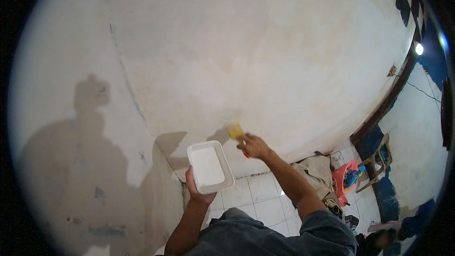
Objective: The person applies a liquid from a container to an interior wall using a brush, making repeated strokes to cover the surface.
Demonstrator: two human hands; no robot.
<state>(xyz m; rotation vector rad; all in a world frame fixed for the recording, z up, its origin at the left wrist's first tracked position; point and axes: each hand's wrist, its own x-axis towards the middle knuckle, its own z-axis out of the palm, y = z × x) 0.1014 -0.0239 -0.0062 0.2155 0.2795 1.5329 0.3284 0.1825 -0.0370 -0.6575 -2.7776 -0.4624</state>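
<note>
My left hand (pixel 199 190) grips a white plastic tub (pixel 228 170) by its lower edge, with white paint (pixel 208 165) spread inside. In my right hand (pixel 254 145) is a paintbrush with yellow bristles (pixel 235 130) and a bit of red showing below my fingers. The bristles are blurred and lie at or very near the off-white wall (pixel 270 78); whether they touch it I cannot tell. The tub is held left of the brush, apart from it. Shadows of my body and arms fall on the adjoining wall (pixel 78 170) to the left.
White floor tiles (pixel 263 206) run along the wall's foot. At the right are a beige cloth or bag (pixel 316 172), a pink plastic chair (pixel 344 181) bearing items, and a brown chair (pixel 382 160). Another person (pixel 378 238) is low at the bottom right. A lit bulb (pixel 419 48) hangs beyond.
</note>
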